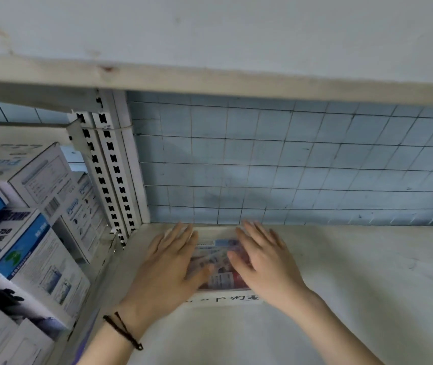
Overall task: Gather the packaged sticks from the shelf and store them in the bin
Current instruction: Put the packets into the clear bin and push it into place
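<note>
Our left hand (168, 262) lying flat, fingers straight and spread, covering left edge of packaged sticks (216, 262). Our right hand (265, 262) pressing right edge likewise, fingers straight, pinching nothing. Pack lying flat on white shelf (368, 285), near back left corner, just before wire mesh (289, 159). Handwritten strip (223, 299) sitting at pack's near edge. Dark cord bracelet (123, 330) circling left wrist. Beyond slotted upright (110, 175), we are seeing stacked pump boxes (31, 248).

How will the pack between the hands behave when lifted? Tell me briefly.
The pack lies flat on the shelf, so it probably won't roll. Its printed wrap looks glossy, likely slippery. The left hand and right hand flank it with straight fingers, suggesting a two-handed lift; stiffness is unclear.
</note>
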{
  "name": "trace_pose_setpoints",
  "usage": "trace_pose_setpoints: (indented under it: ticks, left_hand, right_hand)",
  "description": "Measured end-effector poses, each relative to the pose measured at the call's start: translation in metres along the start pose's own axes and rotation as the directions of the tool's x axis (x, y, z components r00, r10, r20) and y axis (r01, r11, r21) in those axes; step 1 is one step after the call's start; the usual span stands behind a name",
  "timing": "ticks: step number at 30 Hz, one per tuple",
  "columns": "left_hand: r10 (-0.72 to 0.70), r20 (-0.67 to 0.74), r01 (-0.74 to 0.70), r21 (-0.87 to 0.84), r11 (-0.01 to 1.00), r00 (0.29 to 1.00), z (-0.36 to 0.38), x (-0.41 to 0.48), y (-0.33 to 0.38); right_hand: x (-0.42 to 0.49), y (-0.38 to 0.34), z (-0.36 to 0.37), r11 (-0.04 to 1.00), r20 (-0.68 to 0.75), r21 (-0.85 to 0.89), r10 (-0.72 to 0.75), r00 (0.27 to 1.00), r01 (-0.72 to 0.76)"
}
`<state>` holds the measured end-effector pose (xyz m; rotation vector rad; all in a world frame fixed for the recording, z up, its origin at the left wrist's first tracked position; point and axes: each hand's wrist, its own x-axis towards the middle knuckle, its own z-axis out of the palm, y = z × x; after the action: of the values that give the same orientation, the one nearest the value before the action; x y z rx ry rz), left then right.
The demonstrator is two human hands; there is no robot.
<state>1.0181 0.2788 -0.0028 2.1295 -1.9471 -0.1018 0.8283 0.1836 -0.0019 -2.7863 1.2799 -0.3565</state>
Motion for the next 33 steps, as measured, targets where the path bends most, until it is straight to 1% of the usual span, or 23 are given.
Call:
trace_pose_setpoints:
  ticks: [2, 4, 8, 11, 12, 14, 16, 17, 18, 19, 20, 21, 24, 25, 27, 28, 30, 31, 33]
  left_hand:
    - [0.005, 0.037, -0.005, 0.024, 1.0, 0.999, 0.005, -0.006, 0.003]
    - [0.008, 0.075, -0.01, 0.029, 1.0, 0.997, 0.009, -0.006, 0.001]
    - [0.029, 0.074, -0.032, 0.03, 0.999, 0.997, 0.012, -0.003, -0.002]
    - [0.023, 0.054, -0.024, 0.012, 1.0, 0.998, 0.014, -0.003, -0.003]
    - [0.021, 0.043, -0.022, 0.005, 1.0, 0.999, 0.015, -0.004, -0.002]
    - [0.024, -0.031, -0.026, -0.044, 0.999, 0.999, 0.015, -0.006, -0.001]
    - [0.0, -0.138, -0.026, -0.185, 0.982, 0.99, 0.02, -0.008, -0.002]
    - [-0.058, -0.182, -0.003, -0.319, 0.948, 0.982, 0.022, -0.011, -0.001]
    - [-0.142, -0.204, 0.029, -0.474, 0.88, 0.969, 0.023, -0.015, 0.0]
    - [-0.231, -0.204, 0.061, -0.61, 0.79, 0.951, 0.024, -0.019, 0.001]
    - [-0.284, -0.19, 0.076, -0.695, 0.715, 0.94, 0.023, -0.023, 0.001]
    - [-0.3, -0.161, 0.085, -0.743, 0.664, 0.94, 0.022, -0.027, 0.0]
    - [-0.207, -0.067, 0.046, -0.866, 0.497, 0.976, 0.033, -0.032, -0.007]
    - [-0.219, -0.054, 0.057, -0.88, 0.471, 0.974, 0.038, -0.033, -0.009]
    - [-0.258, -0.042, 0.076, -0.9, 0.43, 0.965, 0.041, -0.034, -0.01]
    - [-0.246, -0.053, 0.055, -0.91, 0.412, 0.968, 0.042, -0.033, -0.01]
    - [-0.208, -0.06, 0.033, -0.909, 0.416, 0.976, 0.04, -0.033, -0.009]
    - [-0.191, -0.066, 0.025, -0.898, 0.438, 0.979, 0.037, -0.033, -0.007]
    - [-0.168, -0.088, -0.003, -0.894, 0.449, 0.982, 0.035, -0.034, -0.005]
  right_hand:
    - [-0.009, -0.007, 0.003, 1.0, 0.05, -0.004, -0.029, 0.998, 0.029]
    - [-0.01, -0.008, 0.008, 1.0, 0.058, 0.008, -0.009, 0.998, 0.009]
    - [-0.008, -0.005, 0.016, 1.0, -0.078, -0.019, 0.009, 0.997, -0.01]
    - [-0.01, -0.006, 0.021, 0.999, -0.136, 0.05, 0.009, 0.991, -0.003]
    - [-0.011, -0.005, 0.024, 0.998, -0.162, 0.069, 0.01, 0.987, 0.001]
    - [-0.011, -0.004, 0.025, 0.995, -0.199, 0.101, -0.007, 0.98, 0.027]
    - [-0.011, 0.0, 0.024, 0.967, -0.225, 0.247, -0.001, 0.974, 0.058]
    - [-0.012, 0.003, 0.022, 0.93, -0.203, 0.361, 0.011, 0.979, 0.064]
    - [-0.015, 0.007, 0.021, 0.875, -0.175, 0.479, 0.017, 0.984, 0.07]
    - [-0.019, 0.011, 0.021, 0.819, -0.17, 0.568, 0.026, 0.985, 0.076]
    - [-0.024, 0.016, 0.023, 0.776, -0.158, 0.628, 0.046, 0.986, 0.064]
    - [-0.029, 0.02, 0.025, 0.746, -0.128, 0.665, 0.06, 0.99, 0.04]
    - [-0.036, 0.027, 0.031, 0.677, -0.041, 0.736, 0.012, 0.999, 0.022]
    - [-0.037, 0.027, 0.031, 0.652, -0.02, 0.758, -0.009, 1.0, 0.021]
    - [-0.036, 0.026, 0.029, 0.636, 0.021, 0.771, -0.015, 1.0, -0.007]
    - [-0.036, 0.025, 0.028, 0.635, 0.034, 0.772, -0.011, 0.999, -0.02]
    - [-0.037, 0.026, 0.03, 0.64, 0.04, 0.768, -0.007, 0.999, -0.026]
    - [-0.036, 0.026, 0.031, 0.642, 0.038, 0.767, -0.003, 0.999, -0.027]
    - [-0.037, 0.026, 0.031, 0.651, 0.042, 0.758, 0.003, 0.999, -0.034]
